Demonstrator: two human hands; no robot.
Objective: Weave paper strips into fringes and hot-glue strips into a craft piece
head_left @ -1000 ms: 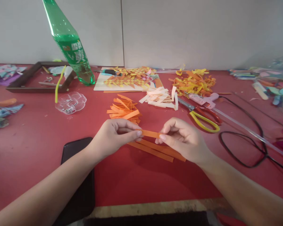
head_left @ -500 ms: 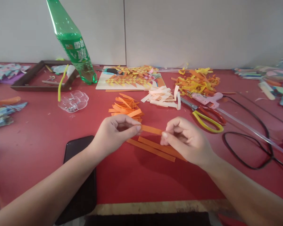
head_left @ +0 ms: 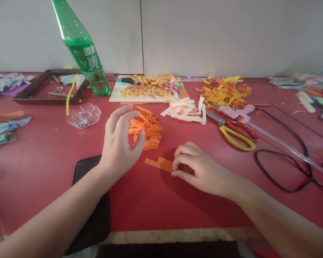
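My left hand (head_left: 122, 139) is raised with its fingers spread, holding nothing, just left of a pile of folded orange paper strips (head_left: 150, 132). Flat orange paper strips (head_left: 158, 163) lie on the red table in front of the pile. Over their right part my right hand (head_left: 196, 168) is curled, thumb and fingers closed on a strip; the hand hides the strips' right ends. Behind the orange pile lies a heap of pale paper strips (head_left: 184, 109).
Scissors (head_left: 238, 136) and a pink glue gun (head_left: 238, 113) with a black cord lie to the right. A green bottle (head_left: 87, 61), a clear flower-shaped dish (head_left: 84, 115) and a dark frame (head_left: 40, 101) stand at left. A black phone (head_left: 97, 218) lies under my left forearm.
The orange strip stretched between both hands has left them, and a strip now lies at the pile's front. My left hand opened and rose; my right hand lowered onto the flat strips.
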